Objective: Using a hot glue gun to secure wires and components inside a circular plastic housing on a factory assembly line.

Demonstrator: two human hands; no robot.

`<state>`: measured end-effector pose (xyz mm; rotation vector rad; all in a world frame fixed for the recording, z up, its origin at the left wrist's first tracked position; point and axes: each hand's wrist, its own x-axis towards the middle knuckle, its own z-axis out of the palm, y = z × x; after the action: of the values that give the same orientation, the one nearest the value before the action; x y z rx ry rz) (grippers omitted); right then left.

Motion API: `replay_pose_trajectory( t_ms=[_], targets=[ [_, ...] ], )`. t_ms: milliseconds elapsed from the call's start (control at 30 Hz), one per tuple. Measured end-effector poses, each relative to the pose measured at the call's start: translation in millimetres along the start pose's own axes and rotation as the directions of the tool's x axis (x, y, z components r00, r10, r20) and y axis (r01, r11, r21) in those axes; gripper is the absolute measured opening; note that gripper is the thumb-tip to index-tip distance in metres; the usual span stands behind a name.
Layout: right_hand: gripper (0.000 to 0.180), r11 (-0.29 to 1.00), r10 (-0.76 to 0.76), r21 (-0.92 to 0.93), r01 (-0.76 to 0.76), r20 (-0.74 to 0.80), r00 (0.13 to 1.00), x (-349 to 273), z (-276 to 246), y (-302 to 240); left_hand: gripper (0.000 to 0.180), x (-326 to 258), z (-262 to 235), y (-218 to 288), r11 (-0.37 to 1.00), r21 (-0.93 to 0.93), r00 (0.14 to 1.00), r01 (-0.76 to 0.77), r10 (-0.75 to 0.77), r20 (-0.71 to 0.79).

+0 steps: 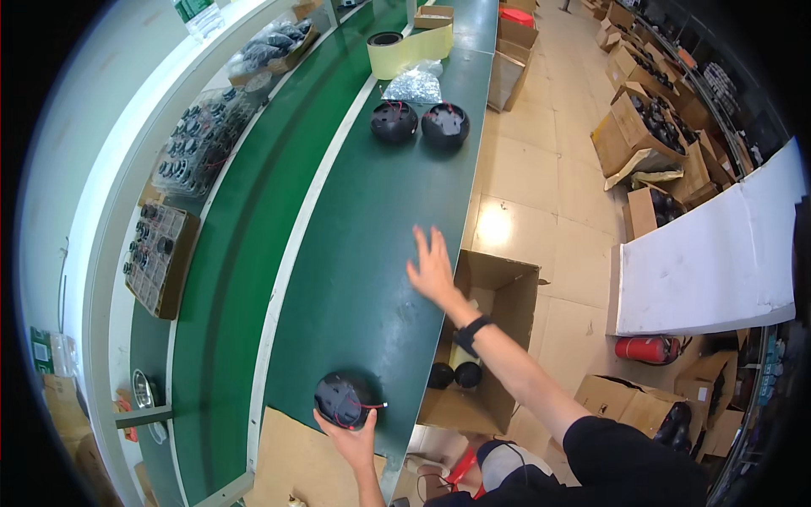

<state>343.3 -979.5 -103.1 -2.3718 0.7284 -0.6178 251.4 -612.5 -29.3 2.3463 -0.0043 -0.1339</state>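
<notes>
My left hand (351, 438) comes up from the near edge, palm up and fingers curled under the near side of a black dome (345, 399), cupping rather than clamping it; the fingertips touch its rim, and I cannot tell how far the thumb wraps. My right arm stretches out from the lower right across the edge of the green belt (363, 253), a black wristband (471, 335) on the wrist, and my right hand (431, 269) hovers flat over the belt with fingers spread apart, holding nothing. The dome is round, dark and glossy, with thin red wires looped over its top and a small pale connector sticking out to its right. It sits at the near end of the belt, just beyond a sheet of brown cardboard (300, 460) lying beside my left wrist. Two more domes (420, 122) stand side by side far up the belt, well apart from my right hand, with a clear bag (414, 84) of small parts and a yellow tape roll (405, 49) beyond them. To the right of the belt, below my right forearm, an open carton (498, 304) stands on the floor with dark round pieces inside it.
</notes>
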Motion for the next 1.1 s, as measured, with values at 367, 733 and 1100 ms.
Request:
replay_pose_trajectory(
  t_ms=[367, 733, 1100],
  targets=[
    [0.041, 0.994, 0.048, 0.101, -0.03, -0.186, 0.981, -29, 21, -9, 0.121, 199, 117, 101, 0.973, -0.008, 0.973, -0.23, 0.23, -0.021],
    [0.039, 0.999, 0.026, -0.037, -0.031, -0.144, 0.989, -27, 10, -9, 0.076, 142, 94, 72, 0.986, 0.027, 0.94, -0.162, 0.146, 0.309],
    [0.037, 0.857, -0.122, -0.48, 0.188, 0.166, 0.979, -22, -11, -25, 0.084, 56, 33, 7, 0.835, 0.342, 0.839, -0.431, 0.232, 0.492]
  ],
)
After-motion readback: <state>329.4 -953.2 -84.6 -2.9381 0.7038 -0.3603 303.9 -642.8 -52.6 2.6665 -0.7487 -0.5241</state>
